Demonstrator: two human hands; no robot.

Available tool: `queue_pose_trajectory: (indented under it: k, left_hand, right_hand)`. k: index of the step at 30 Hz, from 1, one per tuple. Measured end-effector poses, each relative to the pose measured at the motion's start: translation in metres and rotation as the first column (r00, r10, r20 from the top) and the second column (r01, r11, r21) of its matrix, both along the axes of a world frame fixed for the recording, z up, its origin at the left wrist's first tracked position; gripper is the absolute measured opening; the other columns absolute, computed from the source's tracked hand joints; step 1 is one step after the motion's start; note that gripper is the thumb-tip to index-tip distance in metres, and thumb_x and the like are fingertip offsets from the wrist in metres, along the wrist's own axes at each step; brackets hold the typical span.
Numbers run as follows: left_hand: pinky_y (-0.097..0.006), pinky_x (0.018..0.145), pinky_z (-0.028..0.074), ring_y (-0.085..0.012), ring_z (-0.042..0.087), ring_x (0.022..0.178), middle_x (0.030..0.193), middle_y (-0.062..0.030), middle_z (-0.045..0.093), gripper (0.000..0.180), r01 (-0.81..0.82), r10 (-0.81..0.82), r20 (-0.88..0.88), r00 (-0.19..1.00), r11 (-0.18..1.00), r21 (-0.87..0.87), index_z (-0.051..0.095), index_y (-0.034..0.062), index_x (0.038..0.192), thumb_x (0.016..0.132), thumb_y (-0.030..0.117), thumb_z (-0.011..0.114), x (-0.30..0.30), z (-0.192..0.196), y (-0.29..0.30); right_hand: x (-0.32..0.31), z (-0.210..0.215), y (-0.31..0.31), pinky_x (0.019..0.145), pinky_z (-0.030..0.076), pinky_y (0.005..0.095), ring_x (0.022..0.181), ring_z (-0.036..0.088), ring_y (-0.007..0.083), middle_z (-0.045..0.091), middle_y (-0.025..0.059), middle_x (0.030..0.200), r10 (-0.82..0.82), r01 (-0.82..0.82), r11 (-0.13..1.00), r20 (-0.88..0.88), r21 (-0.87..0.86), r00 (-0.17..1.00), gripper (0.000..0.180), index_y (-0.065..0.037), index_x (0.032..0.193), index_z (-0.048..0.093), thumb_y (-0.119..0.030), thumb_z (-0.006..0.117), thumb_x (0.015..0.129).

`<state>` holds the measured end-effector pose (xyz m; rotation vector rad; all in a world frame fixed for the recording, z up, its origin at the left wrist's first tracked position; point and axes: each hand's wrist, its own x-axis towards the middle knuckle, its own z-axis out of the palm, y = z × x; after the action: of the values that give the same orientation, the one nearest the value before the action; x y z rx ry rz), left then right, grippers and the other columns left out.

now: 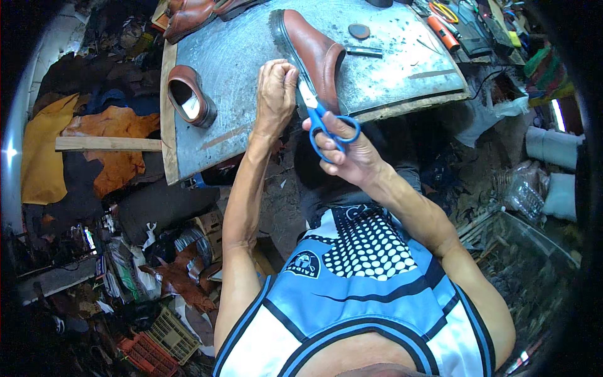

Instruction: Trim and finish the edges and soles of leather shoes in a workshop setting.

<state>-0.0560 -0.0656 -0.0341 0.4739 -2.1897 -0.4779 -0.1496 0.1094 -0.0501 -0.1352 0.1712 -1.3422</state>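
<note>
A reddish-brown leather shoe [314, 47] with a dark sole edge lies on the grey-topped table [232, 56] in front of me. My right hand [344, 146] has its thumb and fingers through the handles of blue-handled scissors [306, 94]. Their blades point away from me, alongside the shoe's left side. Just left of the blades, my left hand [276, 91] is closed in a pinch close to the sole edge. Whatever it may hold is hidden by the fingers. A second brown shoe [204, 112] stands at the table's left side, its opening towards me.
More brown shoes [188, 19] sit at the far left corner. Beyond the shoe lie a round dark disc [358, 31] and a dark narrow bar [364, 51]. An orange cylinder [443, 32] lies at right among tools. A wooden plank [110, 144] juts out left, over leather pieces [119, 173].
</note>
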Motion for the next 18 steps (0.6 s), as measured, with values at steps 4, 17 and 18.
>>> queue_pose_trajectory:
  k: [4,17,18]
  left_hand:
    - [-0.038,0.090,0.046,-0.0276,0.058,0.100,0.109,-0.0174,0.059,0.024,-0.145,0.149,-0.055,0.987,0.987,0.064,0.059,-0.0028,0.100,0.102,0.018,0.047,0.027,0.003,0.011]
    - [-0.042,0.105,0.039,-0.0394,0.052,0.124,0.137,-0.0311,0.049,0.093,-0.372,0.198,0.347,0.917,0.738,0.563,0.039,-0.0083,0.142,0.084,0.059,0.065,0.019,0.017,0.036]
    - [-0.041,0.103,0.041,-0.0378,0.056,0.120,0.134,-0.0304,0.053,0.087,-0.391,0.191,0.377,0.906,0.715,0.580,0.041,-0.0086,0.141,0.087,0.056,0.063,0.007,0.013,0.033]
  right_hand:
    - [0.007,0.019,0.019,0.046,0.052,0.0247,0.052,0.061,0.0081,0.058,-0.0006,0.069,0.046,-0.046,0.999,-0.235,0.005,0.971,0.046,0.001,0.117,0.056,-0.036,0.067,0.093]
    - [-0.196,0.020,0.028,0.080,0.050,0.0511,0.092,0.064,0.0426,0.066,0.0230,0.096,0.105,0.182,0.962,-0.343,-0.202,-0.933,0.035,-0.007,0.119,0.055,-0.012,0.060,0.085]
    - [-0.203,0.021,0.016,0.080,0.050,0.0511,0.092,0.064,0.0426,0.066,0.0230,0.096,0.101,0.179,0.962,-0.343,-0.204,-0.934,0.035,-0.007,0.119,0.055,-0.012,0.060,0.085]
